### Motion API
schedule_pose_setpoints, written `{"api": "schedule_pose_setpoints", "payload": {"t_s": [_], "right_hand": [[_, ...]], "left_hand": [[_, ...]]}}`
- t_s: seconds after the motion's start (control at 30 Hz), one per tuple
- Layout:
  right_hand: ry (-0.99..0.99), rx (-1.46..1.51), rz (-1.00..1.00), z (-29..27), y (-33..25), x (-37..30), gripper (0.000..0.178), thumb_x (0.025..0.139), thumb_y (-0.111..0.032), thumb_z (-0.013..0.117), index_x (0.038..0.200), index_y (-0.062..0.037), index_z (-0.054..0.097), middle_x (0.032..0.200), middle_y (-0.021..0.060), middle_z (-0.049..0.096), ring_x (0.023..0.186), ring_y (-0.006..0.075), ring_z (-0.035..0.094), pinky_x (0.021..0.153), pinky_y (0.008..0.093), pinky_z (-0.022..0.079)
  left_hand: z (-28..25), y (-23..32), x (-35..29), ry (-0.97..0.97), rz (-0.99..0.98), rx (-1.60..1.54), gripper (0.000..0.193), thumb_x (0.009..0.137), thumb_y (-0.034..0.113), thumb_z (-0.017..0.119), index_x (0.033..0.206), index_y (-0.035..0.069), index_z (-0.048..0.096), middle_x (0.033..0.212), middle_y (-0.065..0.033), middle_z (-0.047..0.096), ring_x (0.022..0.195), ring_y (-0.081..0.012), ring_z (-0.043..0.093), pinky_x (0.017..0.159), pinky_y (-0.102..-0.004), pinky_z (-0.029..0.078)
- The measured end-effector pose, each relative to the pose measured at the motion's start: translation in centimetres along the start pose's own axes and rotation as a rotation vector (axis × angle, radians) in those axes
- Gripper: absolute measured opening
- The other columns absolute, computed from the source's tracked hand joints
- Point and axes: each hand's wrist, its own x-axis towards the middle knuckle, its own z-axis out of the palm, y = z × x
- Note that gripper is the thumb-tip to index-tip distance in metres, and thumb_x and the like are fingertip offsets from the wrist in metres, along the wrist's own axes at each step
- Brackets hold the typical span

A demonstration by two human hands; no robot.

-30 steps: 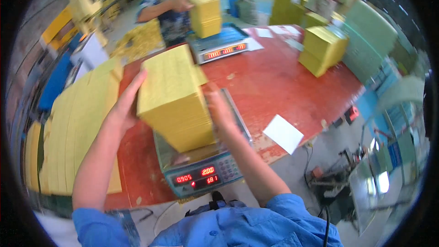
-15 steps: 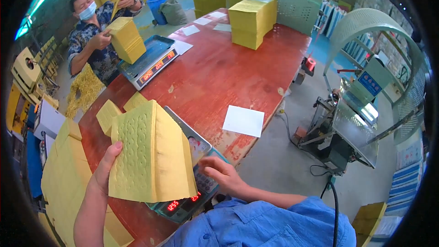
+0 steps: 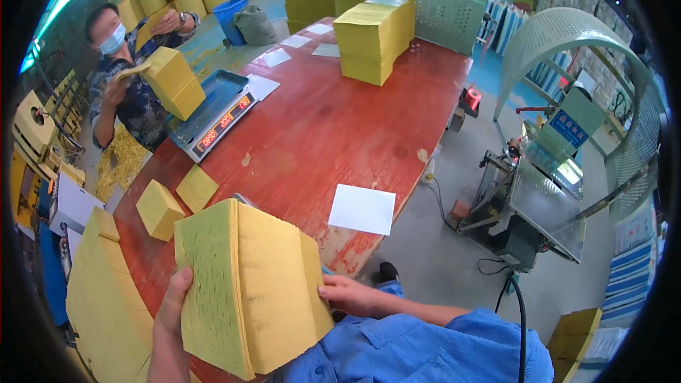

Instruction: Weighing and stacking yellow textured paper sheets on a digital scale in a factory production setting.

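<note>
A thick stack of yellow paper (image 3: 280, 284) is held up in front of my body, tilted, its top sheet embossed with rows of curved marks. My left hand (image 3: 176, 298) grips its left side, thumb on the embossed face and the other fingers hidden. My right hand (image 3: 349, 295) presses against the right side, its fingertips partly behind the paper. Below the stack, only a small edge of a scale (image 3: 242, 200) shows. Beyond it on the red table (image 3: 312, 142) lie a small yellow paper block (image 3: 159, 210) and a flatter yellow piece (image 3: 196, 188).
Across the table a co-worker (image 3: 135, 106) handles a yellow stack (image 3: 174, 84) over a digital scale (image 3: 213, 117). White sheets (image 3: 362, 209) lie on the table, and a tall yellow stack (image 3: 365, 42) stands far off. A machine with a curved perforated guard (image 3: 560, 42) is at right. More yellow stacks (image 3: 106, 291) are at left.
The stack in my left hand has come down and nearer my body, covering most of the scale. My right hand, earlier apart from it, now touches its side. The co-worker's hands have shifted.
</note>
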Motion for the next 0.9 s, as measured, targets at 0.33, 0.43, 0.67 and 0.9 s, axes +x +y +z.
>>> {"api": "schedule_pose_setpoints", "payload": {"t_s": [0.33, 0.43, 0.67, 0.9], "right_hand": [[0.257, -0.274, -0.104, -18.2, -19.4, 4.5, 0.050, 0.098, -0.041, 0.052, 0.122, 0.0022, 0.058, 0.109, 0.0083, 0.066, 0.096, 0.0152, 0.062, 0.082, 0.0300, 0.050], [0.238, -0.266, 0.001, -24.2, -25.4, 6.7, 0.050, 0.097, -0.040, 0.052, 0.122, 0.0022, 0.058, 0.111, 0.0092, 0.066, 0.099, 0.0163, 0.063, 0.084, 0.0317, 0.050], [0.405, -0.539, -0.061, -34.9, -38.5, 14.1, 0.055, 0.095, -0.044, 0.053, 0.121, 0.0048, 0.060, 0.110, 0.0145, 0.067, 0.098, 0.0221, 0.063, 0.086, 0.0342, 0.048], [0.636, -0.391, -0.424, -40.5, -38.9, 13.7, 0.043, 0.094, -0.027, 0.052, 0.120, 0.0062, 0.058, 0.122, 0.0177, 0.060, 0.115, 0.0226, 0.054, 0.097, 0.0340, 0.042]], "left_hand": [[14.0, -0.6, 16.8, 0.153, 0.199, -0.305, 0.057, 0.093, 0.048, 0.052, 0.132, 0.006, 0.050, 0.118, -0.0103, 0.061, 0.105, -0.0206, 0.060, 0.090, -0.0352, 0.050], [17.9, -0.3, 23.3, 0.178, 0.145, -0.286, 0.059, 0.093, 0.048, 0.052, 0.134, 0.007, 0.048, 0.120, -0.0102, 0.059, 0.108, -0.0213, 0.059, 0.092, -0.0364, 0.049], [23.2, 2.6, 40.8, 0.138, 0.263, -0.563, 0.059, 0.095, 0.047, 0.050, 0.140, 0.010, 0.042, 0.134, -0.0090, 0.052, 0.121, -0.0231, 0.053, 0.099, -0.0404, 0.045], [28.3, 8.9, 50.0, 0.162, 0.030, -0.338, 0.067, 0.089, 0.060, 0.050, 0.139, 0.016, 0.043, 0.135, -0.0090, 0.051, 0.123, -0.0252, 0.048, 0.095, -0.0531, 0.044]]}}
